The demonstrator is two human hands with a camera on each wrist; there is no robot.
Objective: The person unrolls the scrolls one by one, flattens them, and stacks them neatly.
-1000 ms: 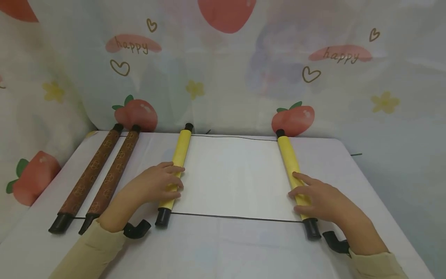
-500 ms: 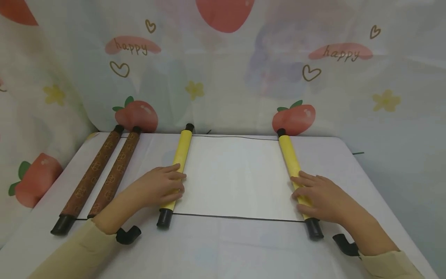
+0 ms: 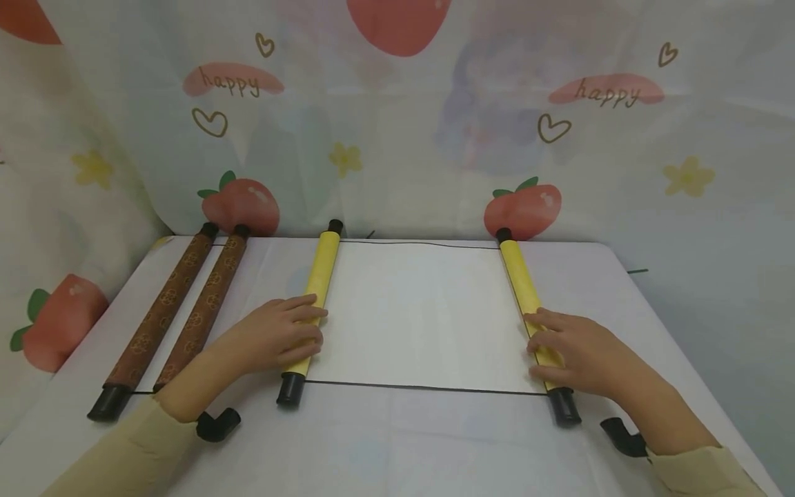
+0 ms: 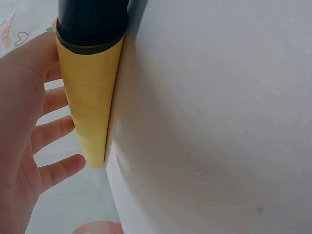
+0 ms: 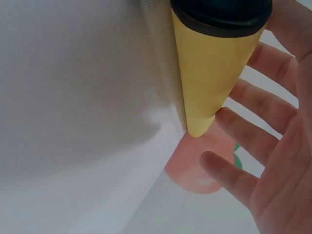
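A scroll lies part unrolled on the table, its white sheet (image 3: 413, 317) stretched between two yellow rollers with black end caps. My left hand (image 3: 267, 335) rests across the left yellow roller (image 3: 323, 266), its relaxed fingers reaching over to the sheet's edge. Over the right yellow roller (image 3: 520, 276) lies my right hand (image 3: 584, 352), fingers spread and touching it. In the left wrist view, the fingers (image 4: 56, 131) sit along the roller's side without wrapping it. The right wrist view likewise shows nearly straight fingers (image 5: 258, 136) beside the roller.
At the left lies a second scroll with two brown patterned rollers (image 3: 164, 304) (image 3: 208, 304) and a narrow white strip between them. Black curved pieces (image 3: 217, 424) (image 3: 623, 438) show at both wrists. A fruit-printed cloth (image 3: 397, 138) hangs behind the white table (image 3: 435, 455).
The right yellow roller and my right hand have shifted slightly to the right, and a little more white sheet shows. My left hand and its roller stay almost in place.
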